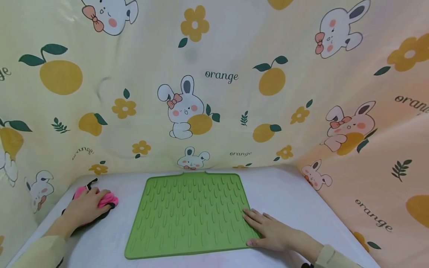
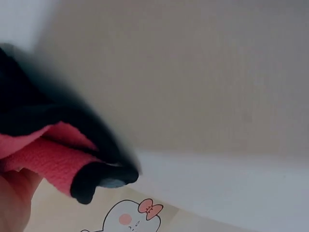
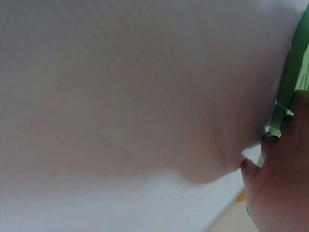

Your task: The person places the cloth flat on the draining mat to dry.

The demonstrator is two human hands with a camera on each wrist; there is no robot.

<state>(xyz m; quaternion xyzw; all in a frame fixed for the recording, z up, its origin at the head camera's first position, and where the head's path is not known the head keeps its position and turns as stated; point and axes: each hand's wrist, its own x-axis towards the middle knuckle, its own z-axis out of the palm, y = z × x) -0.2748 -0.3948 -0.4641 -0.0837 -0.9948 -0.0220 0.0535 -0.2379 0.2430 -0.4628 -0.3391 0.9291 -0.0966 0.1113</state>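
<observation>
On the left of the head view my left hand [image 1: 83,207] grips a bunched pink cloth [image 1: 108,200] with black edging, against the white tabletop. Folds of this cloth [image 2: 53,164] fill the left of the left wrist view, with part of the hand below them. A green mat [image 1: 191,214] with raised oblong ridges lies flat in the middle. My right hand [image 1: 272,230] rests on the mat's lower right edge, fingers extended and thumb near the corner. In the right wrist view, that hand [image 3: 282,179] touches the mat's green rim [image 3: 289,72].
A white tabletop [image 1: 278,193] spreads around the mat. Behind it and at both sides hangs a pale curtain [image 1: 231,111] printed with rabbits, oranges and flowers. A small black strap [image 1: 92,182] sticks up beside the pink cloth.
</observation>
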